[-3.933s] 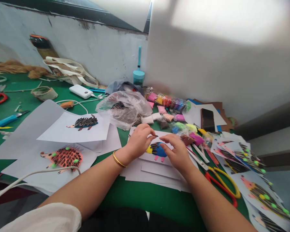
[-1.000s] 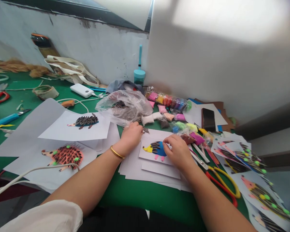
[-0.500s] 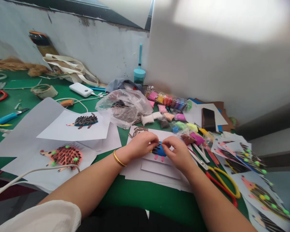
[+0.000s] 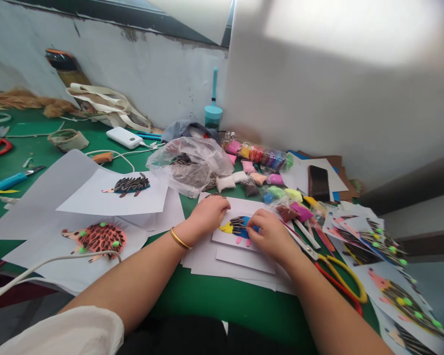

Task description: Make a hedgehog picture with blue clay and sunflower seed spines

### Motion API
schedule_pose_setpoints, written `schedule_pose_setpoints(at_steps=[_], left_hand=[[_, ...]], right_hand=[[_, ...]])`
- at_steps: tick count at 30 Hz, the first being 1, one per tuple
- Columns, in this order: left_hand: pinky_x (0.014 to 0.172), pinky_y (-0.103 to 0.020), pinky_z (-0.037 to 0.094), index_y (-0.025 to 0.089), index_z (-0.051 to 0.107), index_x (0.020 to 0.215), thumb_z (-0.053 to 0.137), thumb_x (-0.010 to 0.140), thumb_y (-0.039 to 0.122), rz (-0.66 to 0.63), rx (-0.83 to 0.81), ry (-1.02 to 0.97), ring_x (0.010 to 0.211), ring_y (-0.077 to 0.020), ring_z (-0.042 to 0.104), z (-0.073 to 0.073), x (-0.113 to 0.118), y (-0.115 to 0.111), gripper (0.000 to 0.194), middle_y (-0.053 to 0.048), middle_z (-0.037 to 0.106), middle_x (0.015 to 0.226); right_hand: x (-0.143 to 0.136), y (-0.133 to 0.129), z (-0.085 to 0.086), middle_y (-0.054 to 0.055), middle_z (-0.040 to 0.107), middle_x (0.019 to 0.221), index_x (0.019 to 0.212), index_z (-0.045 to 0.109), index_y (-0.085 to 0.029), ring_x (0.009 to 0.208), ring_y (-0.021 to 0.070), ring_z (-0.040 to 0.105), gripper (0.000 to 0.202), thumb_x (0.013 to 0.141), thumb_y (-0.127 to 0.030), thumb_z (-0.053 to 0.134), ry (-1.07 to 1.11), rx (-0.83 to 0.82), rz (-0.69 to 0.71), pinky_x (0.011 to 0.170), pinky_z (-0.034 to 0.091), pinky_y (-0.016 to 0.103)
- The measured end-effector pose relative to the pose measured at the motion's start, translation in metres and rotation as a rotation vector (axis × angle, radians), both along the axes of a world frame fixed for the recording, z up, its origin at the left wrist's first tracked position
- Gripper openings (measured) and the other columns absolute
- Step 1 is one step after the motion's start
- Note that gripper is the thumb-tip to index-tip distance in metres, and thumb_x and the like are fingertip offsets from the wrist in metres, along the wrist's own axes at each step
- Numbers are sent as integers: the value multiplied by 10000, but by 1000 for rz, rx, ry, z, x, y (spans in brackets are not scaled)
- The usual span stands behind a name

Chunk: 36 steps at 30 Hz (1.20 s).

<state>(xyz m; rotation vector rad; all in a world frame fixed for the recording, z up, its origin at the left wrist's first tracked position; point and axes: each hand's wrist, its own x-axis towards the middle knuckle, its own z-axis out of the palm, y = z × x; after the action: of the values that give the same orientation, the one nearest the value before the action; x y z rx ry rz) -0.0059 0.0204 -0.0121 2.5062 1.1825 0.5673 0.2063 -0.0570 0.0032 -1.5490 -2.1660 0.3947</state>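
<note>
A small clay hedgehog (image 4: pixel 240 227) with a yellow face, blue body and pink feet lies on white paper (image 4: pixel 225 238). Dark striped sunflower seeds cover the front part of its back. My right hand (image 4: pixel 268 230) is over the hedgehog's rear, thumb and finger pinched on what looks like a sunflower seed (image 4: pixel 248 227) against the blue clay. To the left, my left hand (image 4: pixel 209 215) rests at the loose sunflower seeds (image 4: pixel 215 195) on the paper. Its fingers are bent together, and their tips are partly hidden.
A clear plastic bag of seeds (image 4: pixel 190 165) and several packets of coloured clay (image 4: pixel 257 178) lie beyond my hands. Scissors (image 4: pixel 340 278) are right of my right hand. Finished seed hedgehogs (image 4: pixel 101 238) lie left, others (image 4: pixel 403 301) right. A white cable (image 4: pixel 55 264) crosses the left papers.
My hands were together over the hedgehog. My left hand has moved left and away to the loose seeds, uncovering the yellow face. My right hand stays at the blue body.
</note>
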Motion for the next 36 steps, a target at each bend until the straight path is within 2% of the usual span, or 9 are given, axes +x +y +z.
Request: schedule_pose_setpoints(at_steps=[8,21,24,30,36], left_hand=[[877,-358,496,197,729,972,520,876,143,-4,-2,1,950,-223,644,-1,1,0,236,-59,726,990],[866,-355,493,189,720,967,504,889,141,-5,-4,-24,942,-219,635,-2,1,1,234,-59,716,976],[891,-343,484,182,702,1005,475,908,132,34,5,-72,960,-206,623,1,-1,3,252,-60,701,991],[911,-347,466,200,694,1046,481,927,167,240,37,-60,1004,-211,573,6,-9,7,246,-74,630,1024],[862,-374,434,276,742,1027,568,886,194,200,80,93,986,-235,543,3,-4,8,239,-62,626,1024]], right_hand=[[-4,0,-7,47,608,822,747,665,-199,819,201,565,122,826,-154,584,-72,85,11,741,426,323],[-6,2,-8,60,632,834,758,694,-188,828,203,571,131,844,-162,598,-186,87,34,757,419,323],[-5,2,-7,57,634,826,758,698,-193,818,202,571,127,840,-168,604,-193,84,31,748,419,323],[0,0,-1,53,634,852,782,716,-207,839,208,586,71,817,-213,655,-179,76,25,776,427,336],[4,-1,5,48,628,845,782,704,-208,827,203,584,74,828,-228,650,-106,111,-12,771,436,330]])
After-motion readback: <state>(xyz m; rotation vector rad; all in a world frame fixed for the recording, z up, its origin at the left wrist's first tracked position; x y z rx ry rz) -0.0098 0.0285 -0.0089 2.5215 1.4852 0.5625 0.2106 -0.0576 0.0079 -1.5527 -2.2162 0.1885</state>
